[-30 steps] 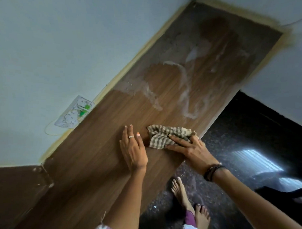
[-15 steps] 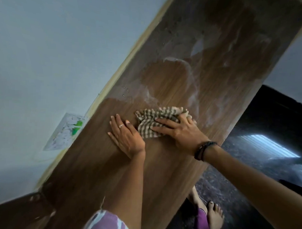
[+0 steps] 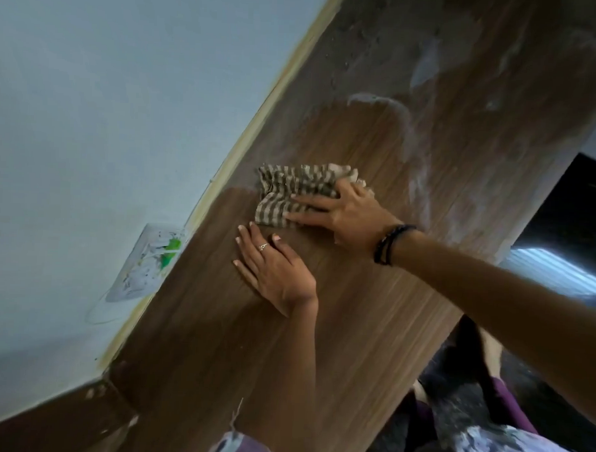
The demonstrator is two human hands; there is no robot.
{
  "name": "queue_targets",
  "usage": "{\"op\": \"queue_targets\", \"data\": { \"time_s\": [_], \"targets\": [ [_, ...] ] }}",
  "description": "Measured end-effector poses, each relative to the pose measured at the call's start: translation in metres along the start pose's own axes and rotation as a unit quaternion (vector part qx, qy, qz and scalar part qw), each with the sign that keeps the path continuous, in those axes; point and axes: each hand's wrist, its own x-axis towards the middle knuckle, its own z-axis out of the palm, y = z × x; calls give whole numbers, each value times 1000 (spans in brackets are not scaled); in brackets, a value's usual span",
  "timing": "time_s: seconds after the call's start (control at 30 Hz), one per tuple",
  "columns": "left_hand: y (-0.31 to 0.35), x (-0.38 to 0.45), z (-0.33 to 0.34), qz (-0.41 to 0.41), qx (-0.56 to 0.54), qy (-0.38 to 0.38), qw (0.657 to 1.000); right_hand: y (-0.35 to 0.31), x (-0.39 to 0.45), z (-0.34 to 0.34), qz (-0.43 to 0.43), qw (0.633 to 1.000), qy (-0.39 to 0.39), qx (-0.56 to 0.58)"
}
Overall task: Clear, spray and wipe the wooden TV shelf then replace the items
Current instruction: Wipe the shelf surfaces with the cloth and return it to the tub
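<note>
The wooden TV shelf (image 3: 354, 329) runs from lower left to upper right along a pale wall. Its near half looks dark and wiped; the far half carries grey dust and whitish wet streaks (image 3: 424, 156). A checked brown-and-cream cloth (image 3: 284, 188) lies crumpled on the shelf near the wall side. My right hand (image 3: 344, 214) presses flat on the cloth with straight fingers. My left hand (image 3: 275, 269), wearing a ring, rests flat on the bare wood just below the cloth.
A white wall socket plate (image 3: 146, 264) with green marks sits on the wall beside the shelf's back edge. The dark speckled floor (image 3: 558, 268) lies to the right of the shelf, with my foot and purple clothing below.
My right hand has pushed the cloth across the shelf toward the wall and farther along into the dusty part. My left hand has followed, staying flat on the wood.
</note>
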Motion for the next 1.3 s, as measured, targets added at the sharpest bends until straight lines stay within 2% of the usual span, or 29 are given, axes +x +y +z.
{"op": "queue_targets", "data": {
  "time_s": [0.07,0.13,0.2,0.23,0.3,0.37,0.43,0.5,0.6,0.67,0.77,0.83,0.87,0.93,1.0,1.1,1.2,1.3],
  "targets": [
    [1,1,1,-2,-2,9,1000,13,18,-5,75,997,26,-5],
    [4,0,0,13,-4,12,1000,14,36,-8,206,977,4,45],
    [0,3,1,6,-7,10,1000,-7,52,-11,250,965,15,79],
    [0,3,1,8,-2,11,1000,-19,54,-7,223,971,14,82],
    [-2,2,0,8,10,9,1000,-37,49,1,90,994,-16,68],
    [-2,1,-1,6,4,9,1000,-36,44,5,-23,998,-53,40],
    [2,-2,-3,4,-3,22,1000,-17,46,0,-39,997,-72,12],
    [6,3,-3,1,-5,42,999,-7,59,-5,40,998,-49,6],
    [8,2,-2,-1,16,23,1000,-20,83,-10,256,963,26,77],
    [9,-3,-1,-2,34,-11,999,-44,86,-6,294,950,40,92],
    [-3,10,-7,-17,110,-123,986,-88,91,9,174,979,14,104],
    [-10,17,-12,-81,136,-186,970,-104,96,15,68,992,-17,109],
    [-15,16,-13,-70,108,-173,976,-105,100,17,25,993,-41,104],
    [-17,8,-16,-16,72,-78,994,-93,107,14,-48,995,-65,63],
    [-6,4,-9,-28,20,-3,999,-62,110,4,-59,997,-52,16],
    [2,6,-4,-33,-28,19,999,-15,109,-16,16,998,-36,43],
    [3,4,-3,-34,-23,17,999,25,110,-26,105,991,-8,79],
    [-2,5,-2,-24,-25,18,999,38,113,-20,210,973,44,80]
  ]
}}
